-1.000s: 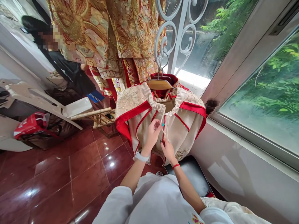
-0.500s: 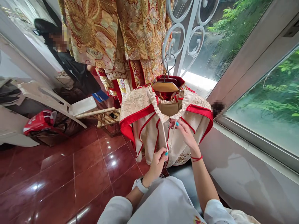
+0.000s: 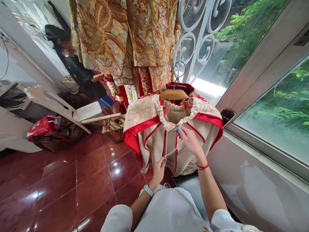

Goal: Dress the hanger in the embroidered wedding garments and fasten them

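In front of me a cream cape with red trim (image 3: 142,112) hangs on a wooden hanger (image 3: 174,94), its gathered neckline facing me. A thin cream drawstring (image 3: 166,143) runs down from the front of the neckline. My left hand (image 3: 159,169) pinches the lower part of this cord below the collar. At the neckline's front, my right hand (image 3: 190,138) is closed with thumb and fingers at the gathered edge, where the other cord end comes out. Part of that cord curves slack between my hands. The right fingertips are partly hidden.
Gold embroidered garments (image 3: 103,35) hang behind the cape, beside a white scrolled metal frame (image 3: 196,38). A phone (image 3: 227,116) rests by the window sill. At left are a white chair (image 3: 53,103), a bamboo rack (image 3: 111,120), a red bag (image 3: 44,127) and a person in black (image 3: 77,71).
My right hand has moved up and left to the neckline's edge. My left hand has shifted slightly left and down with the cord. The person in the background has a hand reaching out.
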`<control>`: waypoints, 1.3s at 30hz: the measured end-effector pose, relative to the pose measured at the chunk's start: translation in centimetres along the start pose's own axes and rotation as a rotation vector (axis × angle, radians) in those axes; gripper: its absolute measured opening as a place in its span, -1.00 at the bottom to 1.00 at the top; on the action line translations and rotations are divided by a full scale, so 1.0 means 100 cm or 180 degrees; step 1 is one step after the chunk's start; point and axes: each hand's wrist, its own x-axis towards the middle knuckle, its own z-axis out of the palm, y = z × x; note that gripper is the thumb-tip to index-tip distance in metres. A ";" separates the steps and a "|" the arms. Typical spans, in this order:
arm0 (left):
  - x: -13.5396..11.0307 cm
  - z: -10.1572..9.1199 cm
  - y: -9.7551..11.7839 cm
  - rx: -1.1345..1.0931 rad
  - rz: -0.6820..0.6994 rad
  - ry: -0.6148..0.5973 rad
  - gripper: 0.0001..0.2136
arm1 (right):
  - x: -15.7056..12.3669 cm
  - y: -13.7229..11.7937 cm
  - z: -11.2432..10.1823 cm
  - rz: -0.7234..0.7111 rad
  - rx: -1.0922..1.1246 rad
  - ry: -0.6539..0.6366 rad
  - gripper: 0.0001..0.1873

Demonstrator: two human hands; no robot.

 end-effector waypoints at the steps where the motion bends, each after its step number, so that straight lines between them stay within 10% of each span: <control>1: 0.005 -0.003 0.006 0.0122 0.0112 -0.0119 -0.77 | -0.001 -0.001 -0.011 -0.0017 -0.0045 0.0220 -0.62; 6: 0.054 -0.040 0.090 0.0574 0.1391 0.0279 -0.84 | 0.025 -0.017 -0.051 -0.0133 -0.0608 0.1953 -0.69; 11: 0.137 -0.062 0.211 0.1191 0.2112 0.1373 -0.76 | 0.085 -0.027 -0.046 -0.0018 -0.1702 0.1769 -0.64; 15: 0.184 -0.068 0.251 0.1466 0.1768 0.1300 -0.63 | 0.109 -0.014 -0.064 -0.0130 -0.1771 0.1262 -0.61; 22: 0.197 -0.100 0.251 0.0141 0.1756 0.0521 -0.76 | 0.132 -0.010 -0.104 -0.0091 0.0273 0.0945 -0.72; 27: 0.168 -0.061 0.216 -0.0752 0.1824 0.1160 -0.84 | 0.116 -0.024 -0.095 -0.0296 -0.0187 0.1192 -0.71; 34: 0.164 -0.047 0.185 -0.0717 0.1624 0.0982 -0.81 | 0.080 -0.006 -0.085 -0.0529 -0.0669 0.0667 -0.71; 39: 0.117 -0.018 0.147 -0.0773 0.1306 0.0362 -0.92 | 0.051 0.022 -0.061 -0.0046 -0.0436 -0.0087 -0.61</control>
